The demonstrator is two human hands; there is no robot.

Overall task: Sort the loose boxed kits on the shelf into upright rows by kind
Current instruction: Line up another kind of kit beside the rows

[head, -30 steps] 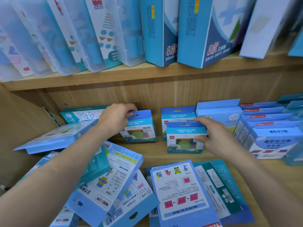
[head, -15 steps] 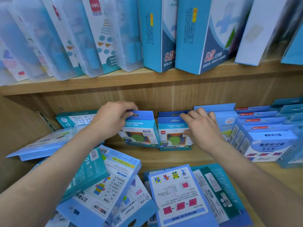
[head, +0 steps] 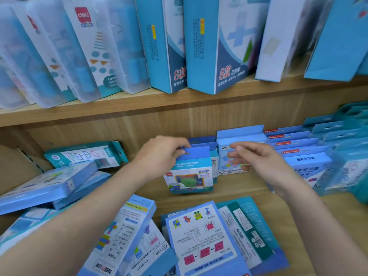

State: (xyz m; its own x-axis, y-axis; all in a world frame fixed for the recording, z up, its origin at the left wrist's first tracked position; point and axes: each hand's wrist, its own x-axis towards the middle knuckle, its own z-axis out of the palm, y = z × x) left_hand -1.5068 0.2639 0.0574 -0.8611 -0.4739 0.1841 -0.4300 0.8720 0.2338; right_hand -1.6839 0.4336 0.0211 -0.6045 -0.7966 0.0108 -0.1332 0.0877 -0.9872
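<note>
Blue small box (head: 189, 172), pinched by its top tab between thumb and curled fingers of the left hand (head: 159, 156), stands slightly tilted, with more boxes (head: 202, 140) just behind it. Right hand (head: 260, 164), just right of the box, has loosely spread fingers and holds nothing. A wider upright box (head: 241, 136) stands behind it and a row of upright kits (head: 298, 144) to its right. Flat kits (head: 199, 236) lie loose on the wooden shelf (head: 249, 188) below both hands.

The left hand (head: 161, 154) pinched the top tab of a small blue box (head: 189, 176), just in front of similar boxes (head: 202, 140) standing at the back of the shelf (head: 239, 188). The right hand (head: 262, 162) hovered beside it, fingers (head: 242, 148) loose, holding nothing. Flat kits (head: 199, 236) lay in front.
</note>
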